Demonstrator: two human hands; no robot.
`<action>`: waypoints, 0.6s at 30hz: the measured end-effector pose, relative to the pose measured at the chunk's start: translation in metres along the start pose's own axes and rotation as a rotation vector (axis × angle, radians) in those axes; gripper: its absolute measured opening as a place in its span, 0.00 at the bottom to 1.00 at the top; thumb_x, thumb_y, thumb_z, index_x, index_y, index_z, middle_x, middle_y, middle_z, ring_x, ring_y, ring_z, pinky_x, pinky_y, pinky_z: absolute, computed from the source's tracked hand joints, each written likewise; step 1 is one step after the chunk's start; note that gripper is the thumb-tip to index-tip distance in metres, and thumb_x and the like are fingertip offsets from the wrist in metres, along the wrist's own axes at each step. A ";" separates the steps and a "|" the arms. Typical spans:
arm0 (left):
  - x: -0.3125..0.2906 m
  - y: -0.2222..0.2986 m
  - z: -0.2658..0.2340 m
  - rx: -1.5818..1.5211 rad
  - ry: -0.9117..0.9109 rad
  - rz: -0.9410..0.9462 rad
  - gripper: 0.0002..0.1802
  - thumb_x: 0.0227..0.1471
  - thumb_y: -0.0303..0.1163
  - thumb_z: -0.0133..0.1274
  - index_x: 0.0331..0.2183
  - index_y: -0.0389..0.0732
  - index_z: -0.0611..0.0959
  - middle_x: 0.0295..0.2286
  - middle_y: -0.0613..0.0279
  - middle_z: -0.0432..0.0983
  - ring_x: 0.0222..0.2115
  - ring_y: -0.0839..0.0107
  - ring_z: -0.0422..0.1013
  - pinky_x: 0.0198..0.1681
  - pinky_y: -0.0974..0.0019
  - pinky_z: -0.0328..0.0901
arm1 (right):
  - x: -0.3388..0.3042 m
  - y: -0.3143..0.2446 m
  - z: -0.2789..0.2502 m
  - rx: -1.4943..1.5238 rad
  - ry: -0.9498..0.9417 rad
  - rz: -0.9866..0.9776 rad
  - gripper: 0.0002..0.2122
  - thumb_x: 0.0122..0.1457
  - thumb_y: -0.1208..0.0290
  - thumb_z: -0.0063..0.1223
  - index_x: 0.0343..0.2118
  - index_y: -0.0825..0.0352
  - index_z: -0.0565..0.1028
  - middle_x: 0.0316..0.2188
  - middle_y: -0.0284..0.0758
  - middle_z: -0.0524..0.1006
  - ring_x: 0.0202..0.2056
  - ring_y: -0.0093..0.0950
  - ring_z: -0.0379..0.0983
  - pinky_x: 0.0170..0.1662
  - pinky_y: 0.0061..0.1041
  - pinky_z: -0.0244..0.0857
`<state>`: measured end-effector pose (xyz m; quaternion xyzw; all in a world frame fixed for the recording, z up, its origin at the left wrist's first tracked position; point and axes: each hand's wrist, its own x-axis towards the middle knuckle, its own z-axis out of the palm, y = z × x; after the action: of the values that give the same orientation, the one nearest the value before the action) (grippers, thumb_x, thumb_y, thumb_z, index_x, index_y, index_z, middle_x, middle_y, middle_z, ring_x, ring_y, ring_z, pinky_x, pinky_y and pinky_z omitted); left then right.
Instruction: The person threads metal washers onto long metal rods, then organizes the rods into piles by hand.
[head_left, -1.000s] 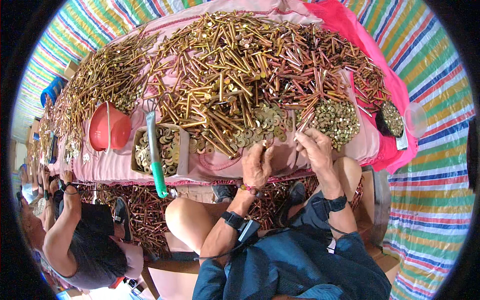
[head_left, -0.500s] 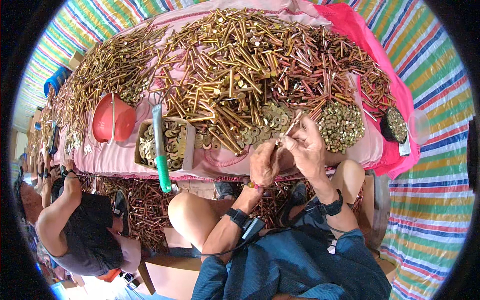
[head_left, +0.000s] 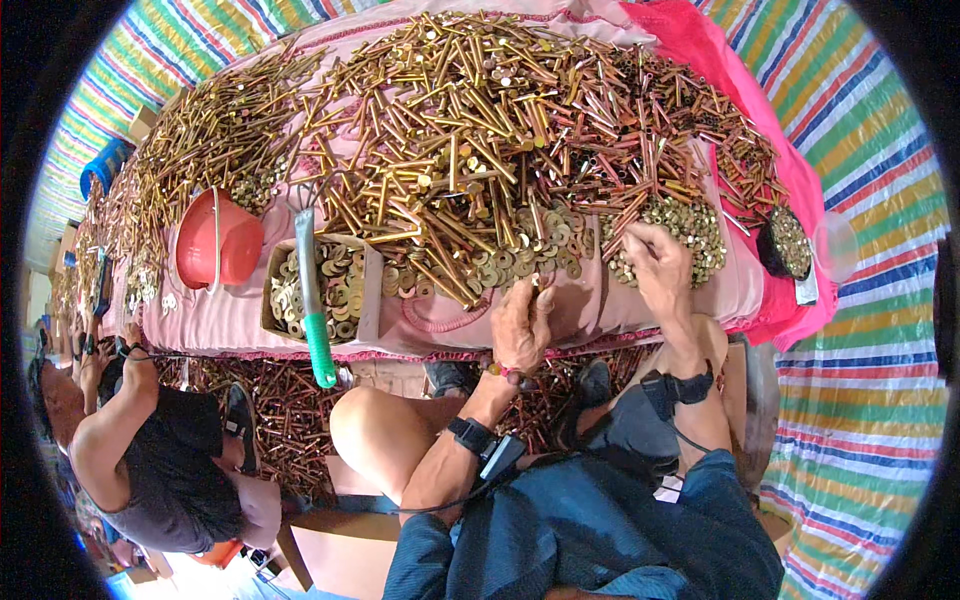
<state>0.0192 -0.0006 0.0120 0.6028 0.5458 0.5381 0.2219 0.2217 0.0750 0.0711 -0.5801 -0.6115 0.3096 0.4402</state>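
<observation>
My left hand (head_left: 521, 328) is at the table's near edge, just below the loose washers (head_left: 545, 245). Its fingers are curled together, with a small bright bit at their tips that is too small to name. To the right, my right hand (head_left: 660, 268) hangs over the pile of brass-coloured nuts (head_left: 690, 230), thumb and fingers bent closed. What it pinches, if anything, is hidden. Long brass-coloured bolts (head_left: 455, 165) lie heaped beyond my hands, with reddish metal sleeves (head_left: 630, 130) to their right.
A cardboard box of washers (head_left: 370, 290) has a green-handled hand rake (head_left: 313, 290) across it. Left of it lies a red bucket (head_left: 225, 240). A black bowl of nuts (head_left: 790, 245) stands at right. Another person (head_left: 165, 460) sits at left. Reddish metal pieces (head_left: 290, 420) lie under the table.
My hands were together, working on a thin rod-shaped piece. They have parted: the right has moved right over the nuts, the left stays near the washers, slightly lower.
</observation>
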 end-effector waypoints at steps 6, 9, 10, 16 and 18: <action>-0.002 -0.003 0.001 0.003 0.014 -0.020 0.11 0.59 0.29 0.53 0.44 0.36 0.77 0.26 0.51 0.72 0.27 0.51 0.71 0.32 0.57 0.66 | -0.029 0.019 -0.014 -0.326 -0.038 -0.081 0.08 0.55 0.71 0.60 0.36 0.69 0.82 0.31 0.40 0.80 0.33 0.35 0.77 0.39 0.30 0.70; -0.002 -0.002 0.001 -0.006 0.009 -0.001 0.11 0.59 0.28 0.53 0.44 0.36 0.77 0.26 0.50 0.72 0.27 0.51 0.71 0.31 0.58 0.66 | -0.025 0.019 -0.001 -0.475 -0.052 -0.180 0.10 0.54 0.70 0.61 0.37 0.69 0.81 0.30 0.41 0.77 0.31 0.38 0.76 0.36 0.34 0.68; -0.003 -0.003 0.001 0.000 0.015 0.003 0.11 0.59 0.28 0.53 0.44 0.36 0.78 0.25 0.51 0.72 0.27 0.52 0.71 0.31 0.58 0.66 | -0.025 0.016 0.004 -0.590 -0.079 -0.185 0.11 0.54 0.70 0.62 0.39 0.69 0.80 0.31 0.43 0.77 0.30 0.38 0.75 0.34 0.36 0.68; -0.003 -0.005 0.003 -0.008 0.068 0.024 0.07 0.61 0.31 0.52 0.37 0.37 0.77 0.21 0.50 0.71 0.21 0.53 0.71 0.25 0.57 0.64 | -0.020 0.008 -0.006 -0.574 -0.150 -0.455 0.08 0.55 0.72 0.59 0.36 0.68 0.77 0.30 0.46 0.71 0.28 0.48 0.71 0.32 0.45 0.64; 0.001 0.000 0.003 0.000 0.068 0.041 0.07 0.61 0.31 0.52 0.37 0.37 0.77 0.20 0.50 0.71 0.21 0.53 0.70 0.25 0.57 0.64 | -0.018 0.002 -0.010 -0.715 -0.344 -0.276 0.07 0.58 0.72 0.56 0.34 0.68 0.72 0.31 0.45 0.68 0.32 0.46 0.69 0.33 0.46 0.60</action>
<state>0.0219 0.0009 0.0110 0.5952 0.5407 0.5626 0.1921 0.2304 0.0564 0.0708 -0.5489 -0.8169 0.1082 0.1400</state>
